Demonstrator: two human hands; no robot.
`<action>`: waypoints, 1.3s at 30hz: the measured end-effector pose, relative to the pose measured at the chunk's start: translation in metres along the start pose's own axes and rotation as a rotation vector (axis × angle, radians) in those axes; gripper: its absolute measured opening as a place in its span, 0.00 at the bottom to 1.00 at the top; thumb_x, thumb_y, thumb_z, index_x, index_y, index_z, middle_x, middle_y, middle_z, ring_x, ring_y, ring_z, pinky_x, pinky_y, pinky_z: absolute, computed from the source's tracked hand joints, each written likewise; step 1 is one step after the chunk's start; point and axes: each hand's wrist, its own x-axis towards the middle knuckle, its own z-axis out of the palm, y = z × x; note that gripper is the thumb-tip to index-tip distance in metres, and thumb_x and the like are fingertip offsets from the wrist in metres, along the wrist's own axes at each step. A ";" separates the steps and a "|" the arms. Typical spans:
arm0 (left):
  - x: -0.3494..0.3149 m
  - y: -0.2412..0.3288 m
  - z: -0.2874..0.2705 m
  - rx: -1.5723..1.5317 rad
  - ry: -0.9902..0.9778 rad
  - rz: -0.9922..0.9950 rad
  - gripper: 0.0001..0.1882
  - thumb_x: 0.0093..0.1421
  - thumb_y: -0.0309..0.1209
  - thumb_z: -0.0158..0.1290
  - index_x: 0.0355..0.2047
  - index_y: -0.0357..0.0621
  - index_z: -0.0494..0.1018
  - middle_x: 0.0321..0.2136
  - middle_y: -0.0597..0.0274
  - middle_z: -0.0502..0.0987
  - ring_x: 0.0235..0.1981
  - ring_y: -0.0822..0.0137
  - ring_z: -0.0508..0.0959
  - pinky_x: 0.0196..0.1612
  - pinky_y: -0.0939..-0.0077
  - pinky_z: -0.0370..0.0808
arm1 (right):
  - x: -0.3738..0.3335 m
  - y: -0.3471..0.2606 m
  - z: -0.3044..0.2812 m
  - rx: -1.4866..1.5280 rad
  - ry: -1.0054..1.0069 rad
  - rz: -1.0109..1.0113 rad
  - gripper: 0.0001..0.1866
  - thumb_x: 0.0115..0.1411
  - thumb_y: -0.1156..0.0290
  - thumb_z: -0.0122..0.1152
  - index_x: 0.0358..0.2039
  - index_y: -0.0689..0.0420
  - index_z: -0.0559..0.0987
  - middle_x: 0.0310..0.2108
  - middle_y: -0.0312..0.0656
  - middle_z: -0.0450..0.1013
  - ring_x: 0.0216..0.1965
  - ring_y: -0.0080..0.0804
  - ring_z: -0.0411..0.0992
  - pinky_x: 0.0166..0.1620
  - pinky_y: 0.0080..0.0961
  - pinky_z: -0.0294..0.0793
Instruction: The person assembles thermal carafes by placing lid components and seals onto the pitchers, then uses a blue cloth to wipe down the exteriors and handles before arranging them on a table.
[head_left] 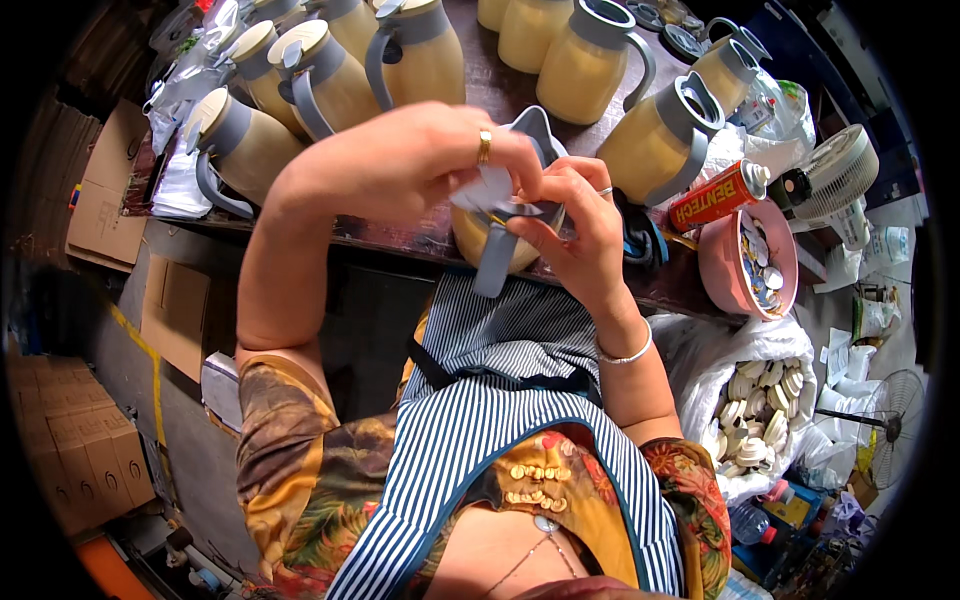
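A cream vacuum jug [468, 240] with a grey collar stands at the near edge of the table, its grey handle [494, 265] pointing toward me. Above its top, my left hand [425, 160] is closed, with a thin pale silvery piece [484, 190] at its fingers; the piece is blurred and its kind is unclear. My right hand [577, 222] is closed at the jug's grey top, thumb beside the upper end of the handle and fingers bent over the collar. Both hands nearly meet there, partly hiding the jug's mouth.
Several lidded jugs [335, 85] stand at back left; open-topped jugs [585, 70] stand at back right. Right of me are a red spray can [712, 196], a pink bucket [720, 262] of small discs, a fan [840, 165] and a white sack [690, 350] of cream lids. Cartons [80, 440] lie left.
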 end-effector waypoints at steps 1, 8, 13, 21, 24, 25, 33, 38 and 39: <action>-0.002 -0.001 -0.002 0.145 0.091 -0.006 0.21 0.49 0.15 0.53 0.44 0.47 0.75 0.37 0.61 0.77 0.37 0.55 0.76 0.39 0.66 0.74 | -0.002 0.001 0.002 -0.025 -0.020 0.031 0.20 0.41 0.68 0.77 0.35 0.55 0.78 0.34 0.36 0.75 0.42 0.39 0.69 0.45 0.33 0.70; 0.004 0.021 0.078 0.411 0.821 -0.109 0.20 0.57 0.25 0.59 0.50 0.39 0.69 0.47 0.52 0.72 0.49 0.54 0.74 0.55 0.64 0.72 | -0.006 -0.001 0.026 -0.425 0.149 -0.009 0.13 0.46 0.64 0.70 0.31 0.49 0.77 0.29 0.33 0.71 0.41 0.35 0.72 0.44 0.36 0.64; -0.011 0.027 0.179 -0.189 1.276 -0.699 0.26 0.62 0.40 0.61 0.52 0.37 0.67 0.46 0.59 0.72 0.45 0.66 0.73 0.49 0.72 0.72 | 0.005 -0.026 0.008 -0.227 0.382 -0.032 0.18 0.54 0.56 0.66 0.42 0.50 0.75 0.40 0.36 0.73 0.42 0.37 0.72 0.46 0.36 0.69; -0.077 -0.021 0.153 -0.616 1.105 -0.676 0.16 0.61 0.19 0.56 0.50 0.37 0.72 0.38 0.62 0.77 0.32 0.72 0.76 0.32 0.77 0.78 | -0.234 -0.009 -0.295 -1.507 0.261 1.050 0.12 0.59 0.64 0.58 0.38 0.58 0.74 0.32 0.53 0.76 0.34 0.56 0.76 0.39 0.48 0.74; -0.074 -0.023 0.169 -0.565 1.162 -0.585 0.16 0.62 0.19 0.55 0.50 0.38 0.72 0.38 0.61 0.77 0.33 0.72 0.76 0.36 0.77 0.77 | -0.326 0.029 -0.330 -1.441 -0.123 1.596 0.39 0.53 0.59 0.64 0.63 0.59 0.60 0.46 0.60 0.73 0.46 0.58 0.74 0.50 0.48 0.74; -0.073 -0.023 0.174 -0.547 1.171 -0.573 0.16 0.62 0.21 0.55 0.51 0.39 0.71 0.39 0.63 0.77 0.35 0.74 0.75 0.38 0.80 0.75 | -0.340 0.047 -0.327 -1.400 -0.027 1.568 0.40 0.54 0.61 0.63 0.64 0.58 0.59 0.47 0.60 0.71 0.48 0.58 0.73 0.52 0.47 0.73; -0.066 -0.007 0.175 -0.501 1.397 -0.483 0.13 0.64 0.23 0.53 0.49 0.38 0.72 0.34 0.62 0.77 0.27 0.75 0.73 0.28 0.79 0.75 | -0.310 -0.037 -0.322 -0.556 0.962 1.141 0.30 0.61 0.66 0.58 0.63 0.51 0.63 0.54 0.47 0.70 0.52 0.38 0.71 0.55 0.35 0.71; -0.058 0.030 0.165 -0.018 1.007 -0.279 0.11 0.57 0.24 0.60 0.41 0.37 0.77 0.33 0.56 0.81 0.33 0.64 0.81 0.38 0.70 0.79 | -0.189 -0.083 -0.242 0.207 0.674 0.682 0.31 0.65 0.52 0.57 0.61 0.58 0.63 0.55 0.48 0.68 0.50 0.37 0.72 0.50 0.33 0.75; -0.054 0.038 0.162 0.052 0.912 -0.247 0.11 0.54 0.23 0.62 0.38 0.37 0.77 0.31 0.55 0.82 0.28 0.62 0.81 0.34 0.70 0.78 | -0.156 -0.079 -0.216 0.195 0.496 0.592 0.32 0.65 0.48 0.54 0.60 0.58 0.64 0.53 0.49 0.70 0.50 0.39 0.73 0.52 0.34 0.74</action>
